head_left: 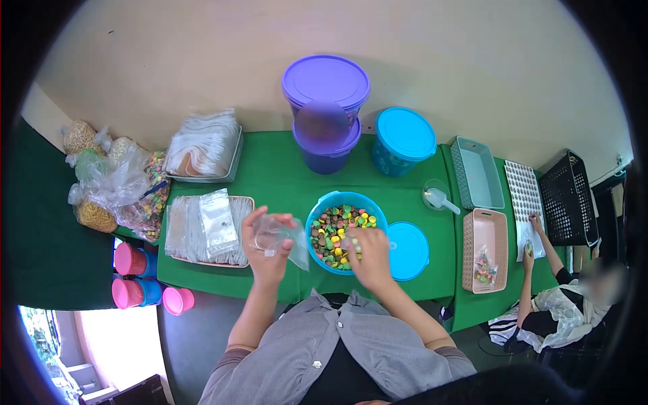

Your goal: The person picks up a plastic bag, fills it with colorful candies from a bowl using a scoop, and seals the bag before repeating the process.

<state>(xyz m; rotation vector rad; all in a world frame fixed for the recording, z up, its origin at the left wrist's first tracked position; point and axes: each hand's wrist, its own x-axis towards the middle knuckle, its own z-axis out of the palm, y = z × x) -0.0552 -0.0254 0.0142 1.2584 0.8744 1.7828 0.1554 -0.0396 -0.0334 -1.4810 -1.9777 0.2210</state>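
Note:
My left hand (271,251) is closed on a clear plastic bag (294,247), just left of the blue tub (324,202). Yellow, green, brown and pink candies (331,233) fill much of the tub. Over its right side is my right hand (370,255), fingers bent together around a few candies at the fingertips. The blue lid (409,251) lies on the green cloth beside the tub. To the left, a basket (251,202) holds stacks of flat clear bags (219,223).
Purple tubs (327,81) and a lidded blue tub (405,142) stand behind. A scoop (442,201), a pink basket (501,250) and a green basket (480,175) are to the right. At far right, a co-worker (574,304) handles a sticker sheet (525,196).

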